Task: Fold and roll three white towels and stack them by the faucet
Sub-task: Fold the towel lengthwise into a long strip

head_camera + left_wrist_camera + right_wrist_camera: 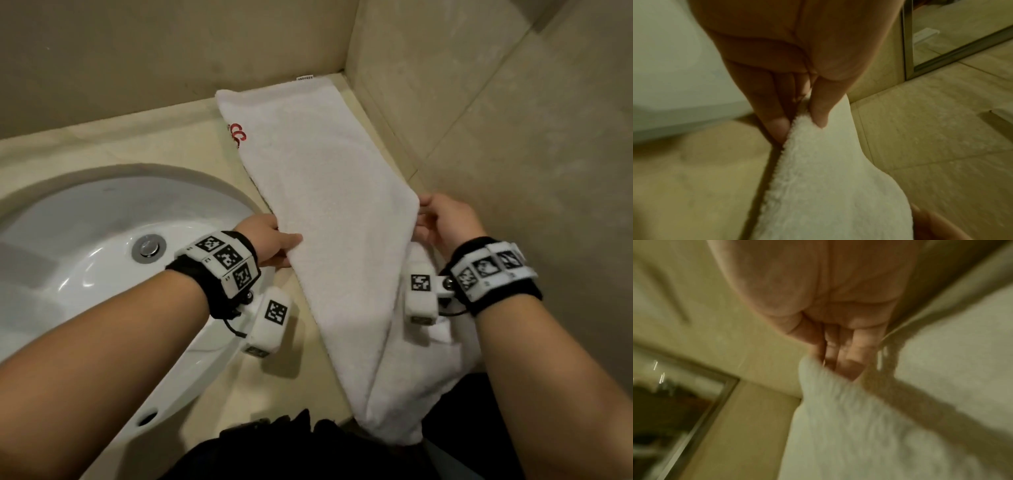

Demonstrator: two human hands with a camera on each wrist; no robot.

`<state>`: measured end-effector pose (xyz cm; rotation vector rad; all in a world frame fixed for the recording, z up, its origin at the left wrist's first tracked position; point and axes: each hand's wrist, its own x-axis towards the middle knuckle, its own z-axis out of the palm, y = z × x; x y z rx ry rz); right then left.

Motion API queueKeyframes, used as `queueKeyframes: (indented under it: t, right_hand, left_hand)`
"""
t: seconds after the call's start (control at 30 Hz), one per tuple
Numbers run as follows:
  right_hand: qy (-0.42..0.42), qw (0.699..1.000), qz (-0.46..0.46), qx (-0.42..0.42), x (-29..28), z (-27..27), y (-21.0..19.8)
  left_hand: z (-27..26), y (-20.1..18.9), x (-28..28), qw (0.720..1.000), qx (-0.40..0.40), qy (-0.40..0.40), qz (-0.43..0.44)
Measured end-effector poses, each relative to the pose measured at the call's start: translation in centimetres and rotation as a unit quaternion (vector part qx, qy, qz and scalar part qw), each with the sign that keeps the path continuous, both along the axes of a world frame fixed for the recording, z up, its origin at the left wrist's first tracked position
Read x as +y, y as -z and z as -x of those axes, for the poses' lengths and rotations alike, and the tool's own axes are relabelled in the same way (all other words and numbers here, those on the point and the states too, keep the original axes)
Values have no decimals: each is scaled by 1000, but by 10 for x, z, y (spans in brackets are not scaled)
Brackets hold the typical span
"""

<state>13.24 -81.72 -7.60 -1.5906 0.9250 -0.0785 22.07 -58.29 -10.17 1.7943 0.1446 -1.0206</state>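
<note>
A long white towel with a red logo lies lengthwise on the beige counter, its far end in the wall corner and its near end hanging over the counter's front edge. My left hand pinches the towel's left edge between thumb and fingers. My right hand pinches the right edge; the two hands hold up a fold across the cloth. More white towel lies bunched under my right wrist. No faucet is in view.
A white oval sink with a chrome drain plug fills the counter's left side. Tiled walls close the back and right. A mirror frame shows in the left wrist view.
</note>
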Motion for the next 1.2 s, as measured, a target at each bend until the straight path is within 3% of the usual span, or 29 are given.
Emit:
queueKeyframes:
  t: [0.03, 0.07, 0.17, 0.23, 0.4, 0.53, 0.57, 0.63, 0.7, 0.77, 0.87, 1.07, 1.2]
  right_hand:
    - [8, 996, -77, -41, -1, 7, 0]
    - [-35, 994, -92, -48, -1, 14, 2]
    - [-208, 978, -11, -23, 3, 23, 3]
    - [-259, 965, -1, -33, 8, 22, 2]
    - [-161, 981, -40, -100, 20, 23, 9]
    - [-85, 984, 159, -7, 12, 36, 11]
    - [-66, 988, 137, -1, 11, 41, 12]
    - [-36, 999, -25, -25, 11, 50, 14]
    - [-101, 989, -103, -38, 12, 62, 16]
    - [-194, 978, -77, -33, 16, 73, 17]
    - [-254, 966, -24, -53, 22, 77, 14]
    - [-188, 975, 82, -87, 28, 91, 14]
    - [-125, 974, 186, -34, 22, 108, 14]
  left_hand:
    - [-1, 0, 3, 1000, -2, -1, 2]
    - [-3, 0, 7, 1000, 0, -4, 5]
    - [-12, -1, 20, 1000, 7, -15, 12]
    - [-17, -2, 27, 1000, 6, -19, 8]
    - [-10, -2, 30, 999, 12, -42, 12]
    - [5, -2, 32, 999, 25, -31, 21]
    - [10, -2, 33, 999, 25, -27, 18]
    - [19, -4, 36, 999, 27, -17, 15]
    - [30, -5, 38, 999, 37, -3, 11]
    - [43, -6, 42, 999, 52, 9, 8]
    - [63, -6, 45, 998, 68, 10, 9]
    - [95, -3, 49, 997, 73, -5, 24]
    - [108, -4, 50, 996, 79, -10, 28]
